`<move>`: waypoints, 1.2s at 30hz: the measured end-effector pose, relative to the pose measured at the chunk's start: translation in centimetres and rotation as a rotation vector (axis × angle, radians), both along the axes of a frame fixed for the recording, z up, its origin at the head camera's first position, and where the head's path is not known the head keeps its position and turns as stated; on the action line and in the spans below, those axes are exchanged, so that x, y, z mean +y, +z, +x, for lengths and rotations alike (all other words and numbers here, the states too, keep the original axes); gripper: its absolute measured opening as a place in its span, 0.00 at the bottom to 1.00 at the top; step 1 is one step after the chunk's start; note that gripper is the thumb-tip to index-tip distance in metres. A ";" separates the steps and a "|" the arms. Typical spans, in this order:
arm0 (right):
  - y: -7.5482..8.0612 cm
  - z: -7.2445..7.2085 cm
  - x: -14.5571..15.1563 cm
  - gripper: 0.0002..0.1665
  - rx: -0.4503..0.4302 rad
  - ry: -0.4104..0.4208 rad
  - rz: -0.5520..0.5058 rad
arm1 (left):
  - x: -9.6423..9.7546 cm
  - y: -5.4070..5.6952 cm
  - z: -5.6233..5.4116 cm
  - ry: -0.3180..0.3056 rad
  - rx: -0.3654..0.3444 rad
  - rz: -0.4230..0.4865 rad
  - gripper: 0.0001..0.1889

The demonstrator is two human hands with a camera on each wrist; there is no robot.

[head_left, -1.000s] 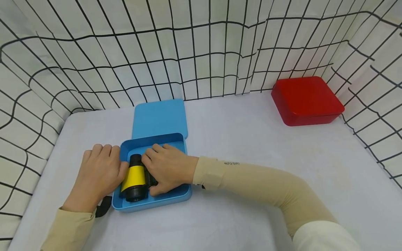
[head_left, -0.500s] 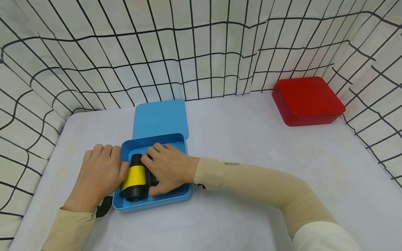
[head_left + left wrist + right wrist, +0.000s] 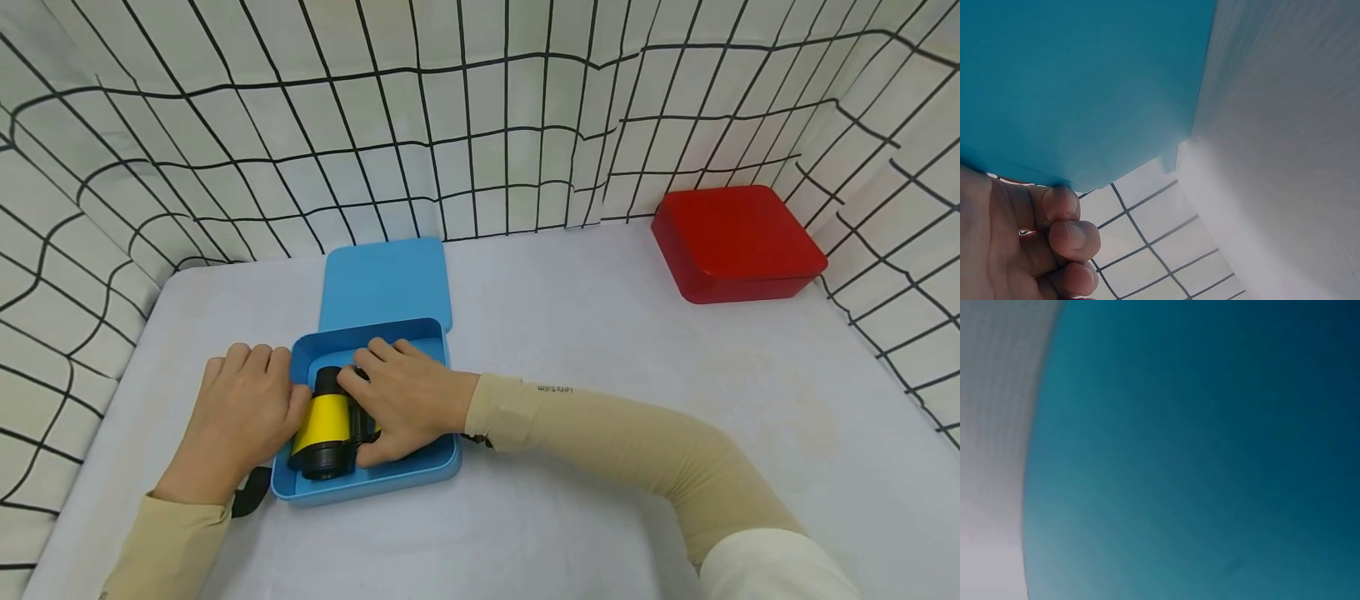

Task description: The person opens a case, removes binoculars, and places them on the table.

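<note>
Black-and-yellow binoculars [image 3: 324,425] lie inside an open blue box [image 3: 367,482]. Over their right barrel, my right hand [image 3: 405,400] grips with the thumb toward the near side and fingers toward the far side. That hand hides most of the right barrel. My left hand [image 3: 251,408] holds the box's left side, its thumb over the rim beside the yellow barrel. In the left wrist view, the curled fingers [image 3: 1075,237] are right at the edge of the box wall [image 3: 1085,94]. The right wrist view shows only the blue box wall [image 3: 1179,456] and white surface.
A flat blue lid [image 3: 386,283] lies directly behind the box. At the far right sits a closed red box [image 3: 742,233]. Black wire grid panels [image 3: 480,142] enclose the back and sides of the white-covered table [image 3: 555,317].
Both hands keep their places. A sliver of yellow now shows between the right hand's thumb and fingers. The whole view has drifted very slightly.
</note>
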State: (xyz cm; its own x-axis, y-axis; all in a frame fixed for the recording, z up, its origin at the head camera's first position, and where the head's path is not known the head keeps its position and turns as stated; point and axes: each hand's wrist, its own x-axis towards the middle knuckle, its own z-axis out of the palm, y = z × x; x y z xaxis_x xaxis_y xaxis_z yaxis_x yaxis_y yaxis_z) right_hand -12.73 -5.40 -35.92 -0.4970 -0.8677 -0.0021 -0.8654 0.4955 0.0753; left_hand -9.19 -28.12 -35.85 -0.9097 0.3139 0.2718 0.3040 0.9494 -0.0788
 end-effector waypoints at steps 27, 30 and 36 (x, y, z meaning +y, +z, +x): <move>0.1 -0.3 0.1 0.48 -0.051 0.000 0.005 | 0.1 -0.2 0.0 -0.019 0.045 0.020 0.13; 0.1 -0.3 0.1 0.48 -0.049 0.000 0.003 | 0.1 -0.2 0.0 -0.017 0.046 0.018 0.13; 0.2 -0.4 0.0 0.47 -0.025 0.019 -0.014 | 0.0 -0.1 0.0 0.002 0.019 0.011 0.13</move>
State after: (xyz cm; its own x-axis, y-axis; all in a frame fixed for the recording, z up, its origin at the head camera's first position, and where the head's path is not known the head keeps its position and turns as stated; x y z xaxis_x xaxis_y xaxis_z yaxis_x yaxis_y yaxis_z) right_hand -13.11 -5.39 -35.77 -0.4801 -0.8772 -0.0025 -0.8763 0.4794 0.0471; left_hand -9.17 -28.11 -35.93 -0.9048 0.3092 0.2927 0.3010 0.9508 -0.0737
